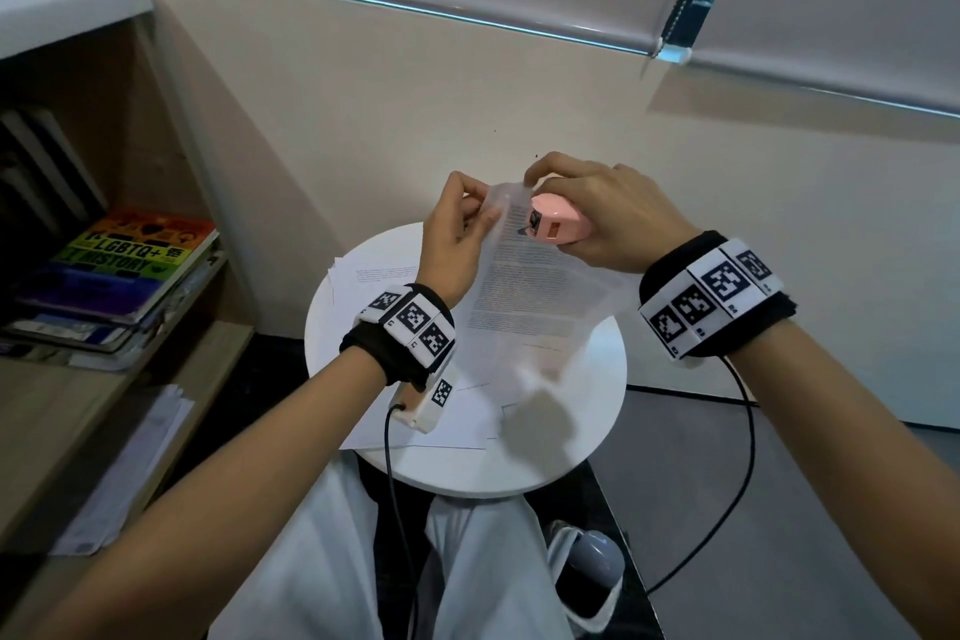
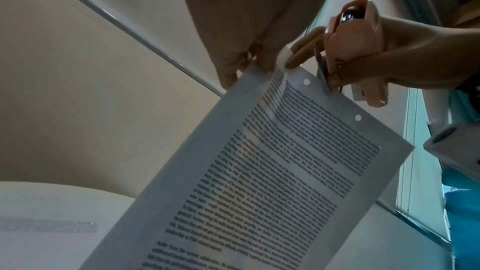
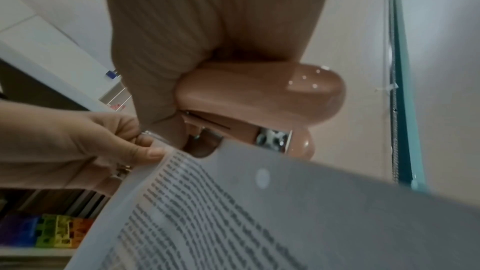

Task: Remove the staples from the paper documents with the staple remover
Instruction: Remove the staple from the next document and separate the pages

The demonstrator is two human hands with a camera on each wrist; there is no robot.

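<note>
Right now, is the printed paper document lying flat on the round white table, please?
No: the printed paper document is lifted, its top edge pinched by the left hand.

Pretty tight on the left: the wooden shelf (image 1: pixel 130 411) with its stack of books (image 1: pixel 119 270) sits close beside the round white table (image 1: pixel 582 437). Loose sheets (image 1: pixel 447 426) cover most of the tabletop, only the right rim's bare. Right of the table it's open floor, just a black cable (image 1: pixel 748 457) hanging across it.

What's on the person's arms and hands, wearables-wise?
Bare forearms, no sleeves, no gloves. Each wrist has a black band wrapped with white blocks printed with black square fiducial markers. A white camera module hangs under the left wrist. A black cable runs from each band.
</note>
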